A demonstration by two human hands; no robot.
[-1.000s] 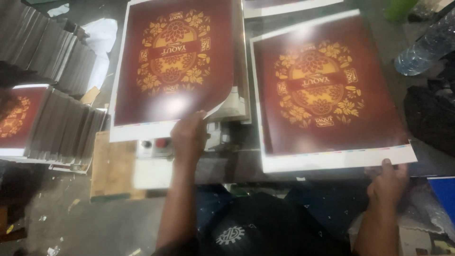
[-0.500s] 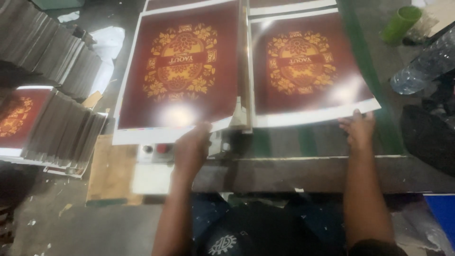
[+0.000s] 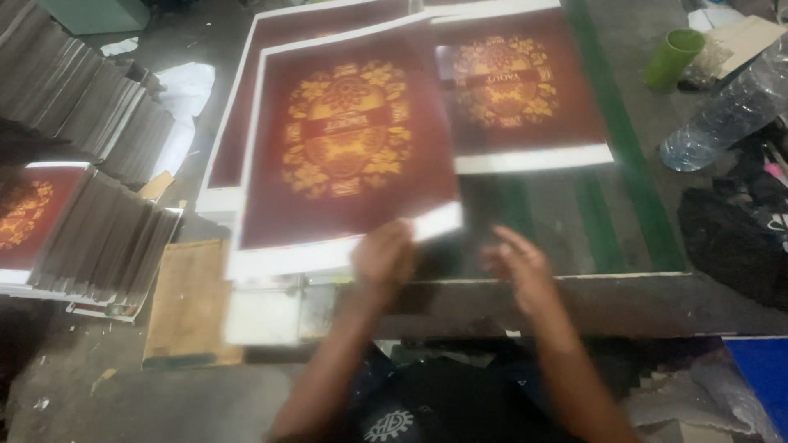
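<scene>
Head cam looking down at a work table [image 3: 574, 303] with green stripes, and everything is pretty motion-blurred. The person's left hand [image 3: 382, 256] has hold of the near edge of a big dark red printed sheet [image 3: 349, 148] with a gold ornamental design and a white border. The fingers are curled onto the white margin at the sheet's lower right part, so it's a closed grip on the paper. That sheet sits up off the table a bit, tilted, overlapping a stack of the same sheets [image 3: 238, 139] to the left of it.

The right hand [image 3: 517, 264] is just beside the left one, over the table's front edge, fingers spread loose and holding nothing. Well beyond it lies a second red-and-gold sheet [image 3: 525, 90], flat on the table, not touched by either hand.

Off to the right there's a green cup [image 3: 673, 59], a clear plastic bottle [image 3: 722, 115] lying on its side, and a black bag [image 3: 730, 242]. On the left, lower than the table, are big fanned piles of stacked sheets [image 3: 90, 115], one topped with the same red print [image 3: 29, 209]. A brown cardboard piece [image 3: 190, 299] lies below the table's left corner.
</scene>
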